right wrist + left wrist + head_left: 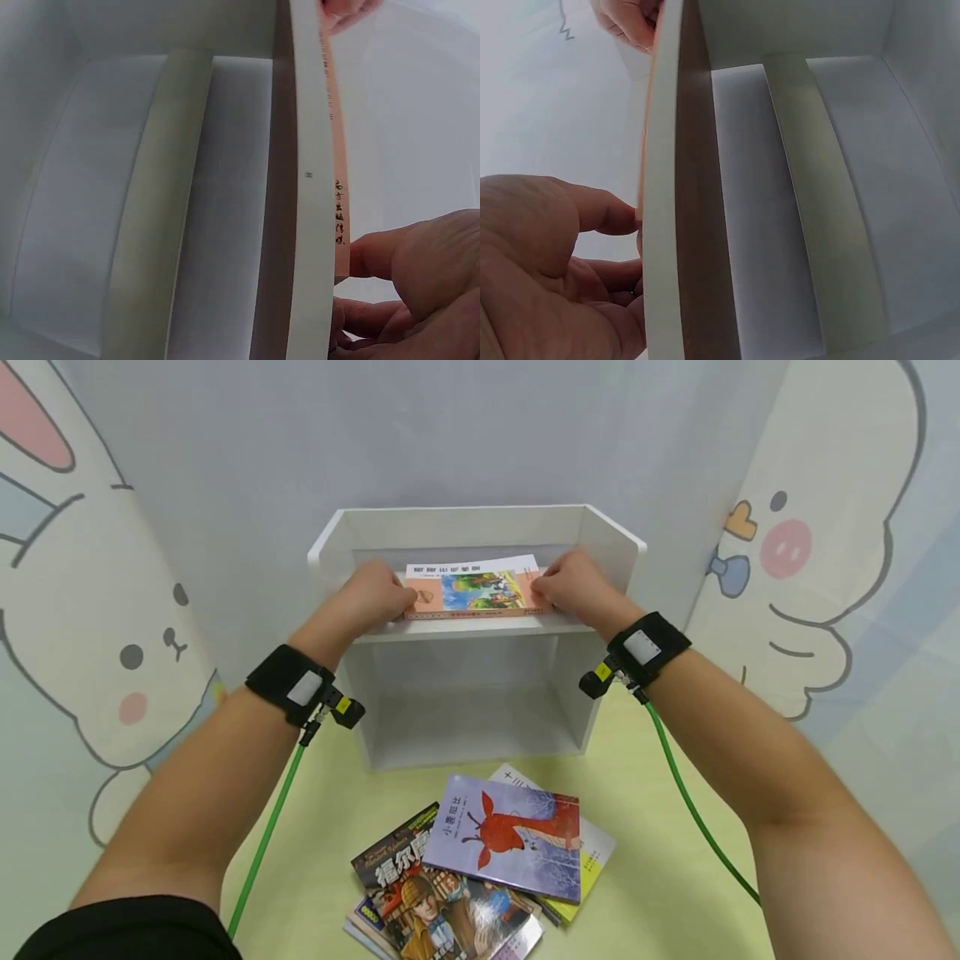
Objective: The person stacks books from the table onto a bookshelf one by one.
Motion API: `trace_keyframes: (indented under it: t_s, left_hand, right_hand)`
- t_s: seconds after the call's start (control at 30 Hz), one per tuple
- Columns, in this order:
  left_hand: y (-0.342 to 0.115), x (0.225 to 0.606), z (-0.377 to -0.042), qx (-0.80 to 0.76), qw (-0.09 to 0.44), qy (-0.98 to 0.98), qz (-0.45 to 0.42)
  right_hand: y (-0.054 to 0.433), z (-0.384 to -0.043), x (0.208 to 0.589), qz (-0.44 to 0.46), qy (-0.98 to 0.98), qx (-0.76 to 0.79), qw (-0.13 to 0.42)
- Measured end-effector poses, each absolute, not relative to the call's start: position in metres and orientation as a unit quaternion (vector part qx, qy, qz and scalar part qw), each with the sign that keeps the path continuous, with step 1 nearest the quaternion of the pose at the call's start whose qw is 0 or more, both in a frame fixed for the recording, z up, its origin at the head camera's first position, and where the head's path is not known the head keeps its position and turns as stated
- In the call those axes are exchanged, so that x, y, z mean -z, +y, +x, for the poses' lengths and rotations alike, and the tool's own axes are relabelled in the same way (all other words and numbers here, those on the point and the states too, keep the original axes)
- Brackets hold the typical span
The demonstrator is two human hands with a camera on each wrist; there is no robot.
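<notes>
An orange-and-white picture book (480,593) lies flat on the upper shelf of a white bookshelf (468,625), its spine towards me at the shelf's front edge. My left hand (378,593) pinches its left end, with the thumb at the cover's corner. At the other end my right hand (581,587) pinches the book the same way. In the right wrist view the orange spine (340,180) with dark characters runs along the board, and the right thumb touches it. From the left wrist, only a thin orange edge (646,127) shows; some fingertips are hidden behind the board.
Below is a lower compartment (465,718). On the yellow-green floor in front lies a loose pile: a purple book with a red deer (517,839), a dark comic-style book (427,893) and others underneath. Cartoon-printed curtains (480,435) stand behind and beside. Green cables (697,802) hang from both wrists.
</notes>
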State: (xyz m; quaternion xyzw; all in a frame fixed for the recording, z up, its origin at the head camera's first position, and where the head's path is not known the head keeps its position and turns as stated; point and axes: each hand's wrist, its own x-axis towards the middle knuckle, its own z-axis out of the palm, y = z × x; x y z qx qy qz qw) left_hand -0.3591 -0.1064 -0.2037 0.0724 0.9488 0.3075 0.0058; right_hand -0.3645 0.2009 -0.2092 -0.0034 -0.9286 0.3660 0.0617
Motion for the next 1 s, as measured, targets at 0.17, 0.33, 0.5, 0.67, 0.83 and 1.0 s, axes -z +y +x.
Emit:
trace_keyframes:
  t_s: [0.17,0.33,0.5,0.67,0.83,1.0]
  left_hand:
    - [-0.104,0.203,-0.358,-0.268,-0.016,0.960,0.076]
    - [-0.103,0.201,-0.357,-0.270,-0.023,0.959,0.080]
    - [-0.103,0.198,-0.354,-0.267,-0.025,0.960,0.081]
    - [-0.106,0.199,-0.320,-0.274,-0.086,0.951,0.114]
    - [-0.123,0.223,-0.253,-0.302,-0.116,0.927,0.191]
    - [-0.155,0.284,-0.202,-0.306,-0.066,0.925,0.215]
  right_hand:
    - [0.194,-0.368,0.209,0.018,-0.957,-0.278,0.084]
    - [0.193,-0.368,0.206,0.011,-0.958,-0.274,0.086]
    - [0.194,-0.366,0.206,0.004,-0.958,-0.276,0.081]
    - [0.200,-0.328,0.202,0.038,-0.955,-0.272,0.111]
    - [0.220,-0.250,0.214,0.090,-0.950,-0.258,0.148]
    - [0.254,-0.184,0.267,0.111,-0.956,-0.249,0.109]
